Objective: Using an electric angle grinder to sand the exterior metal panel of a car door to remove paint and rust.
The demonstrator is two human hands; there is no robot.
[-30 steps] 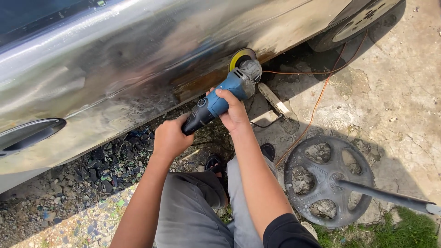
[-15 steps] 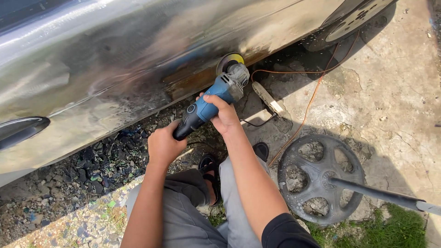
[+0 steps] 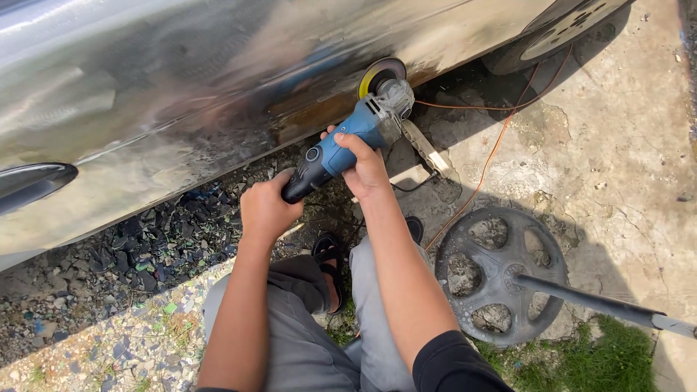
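- Cracked concrete point(image 3: 617, 145) and dark gravel point(image 3: 145, 247) lie under the long bare-metal car body panel point(image 3: 181, 94), which fills the upper left; a dark door handle point(image 3: 33, 181) sits at its left edge.
- No packages, labels or signs show clearly; the brightest mark is the yellow rim of the sanding disc point(image 3: 379, 75), pressed to the rusty lower edge of the panel.
- A blue angle grinder point(image 3: 348, 141) runs slantwise from the disc down to its black rear grip.
- The right hand point(image 3: 363, 163) is closed round the blue body of the grinder, arm stretched forward.
- The left hand point(image 3: 267, 207) is closed round the black rear end, wrist straight, just below and left of the right hand.
- An orange cable point(image 3: 494, 149) trails over the concrete towards the wheel point(image 3: 559, 29) at the top right.
- A grey plastic wheel cover point(image 3: 501, 272) lies flat beside the person's right knee, with a dark bar point(image 3: 595, 305) across it.
- Compared with half a second ago, grinder and hands sit at much the same spot on the panel's lower edge; the view has shifted only slightly.
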